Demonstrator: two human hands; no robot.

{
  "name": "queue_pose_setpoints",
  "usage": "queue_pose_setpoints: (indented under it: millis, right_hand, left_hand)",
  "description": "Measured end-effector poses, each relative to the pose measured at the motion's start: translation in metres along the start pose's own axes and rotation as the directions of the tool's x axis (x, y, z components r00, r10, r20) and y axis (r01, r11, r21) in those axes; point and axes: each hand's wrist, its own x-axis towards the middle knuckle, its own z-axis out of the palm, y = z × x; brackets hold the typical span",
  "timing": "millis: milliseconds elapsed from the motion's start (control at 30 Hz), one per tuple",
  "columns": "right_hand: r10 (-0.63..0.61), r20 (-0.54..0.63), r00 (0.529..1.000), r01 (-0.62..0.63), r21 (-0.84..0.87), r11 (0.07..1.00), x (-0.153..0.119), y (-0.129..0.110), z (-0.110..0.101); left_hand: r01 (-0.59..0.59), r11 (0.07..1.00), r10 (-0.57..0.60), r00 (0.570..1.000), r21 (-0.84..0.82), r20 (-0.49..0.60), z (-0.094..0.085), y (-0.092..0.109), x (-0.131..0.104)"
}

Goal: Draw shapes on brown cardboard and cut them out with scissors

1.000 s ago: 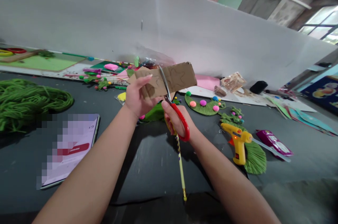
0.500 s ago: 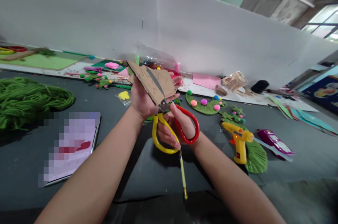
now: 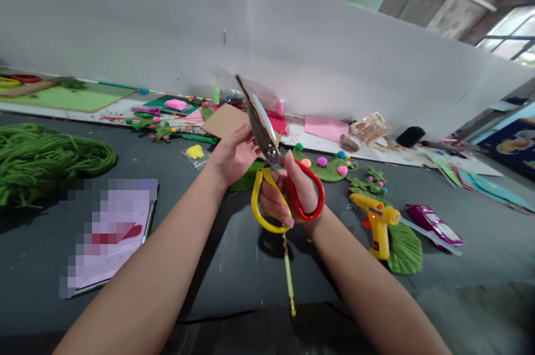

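My left hand point(image 3: 229, 159) has its fingers closed on a brown cardboard piece point(image 3: 247, 94), now tilted nearly edge-on; its fingertips are partly hidden behind it. In my right hand point(image 3: 301, 188) are large scissors point(image 3: 272, 152) with one red and one yellow handle loop, thumb through the red and fingers through the yellow. Their blades point up and away, along the cardboard. A flat sheet of cardboard point(image 3: 225, 120) shows just beyond my left hand. Below the yellow loop lies a pale yellow pencil point(image 3: 289, 277), near the table's front edge.
A yellow glue gun point(image 3: 378, 224) rests by a green yarn-wrapped piece point(image 3: 406, 249) and a purple device point(image 3: 434, 225) on the right. Green yarn point(image 3: 50, 160) and a phone point(image 3: 117, 232) are on the left. A white partition point(image 3: 167, 26) stands behind.
The cardboard has turned from its broad, pen-marked face to almost edge-on, rising slightly. The scissors have shifted a little up and right with my right hand.
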Motion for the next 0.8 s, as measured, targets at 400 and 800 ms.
queue_pose_setpoints:
  millis: [400, 800]
  right_hand:
    - [-0.265, -0.649, 0.713, -0.182, -0.537, 0.824, 0.007, 0.001, -0.005]
    - [-0.44, -0.632, 0.638, -0.246, -0.709, 0.661, 0.01, 0.017, -0.03]
  left_hand:
    - [-0.114, 0.981, 0.13, 0.987, 0.158, -0.095, -0.008, 0.022, 0.003]
    - [0.017, 0.934, 0.061, 0.977, 0.357, -0.205, 0.0, 0.003, 0.004]
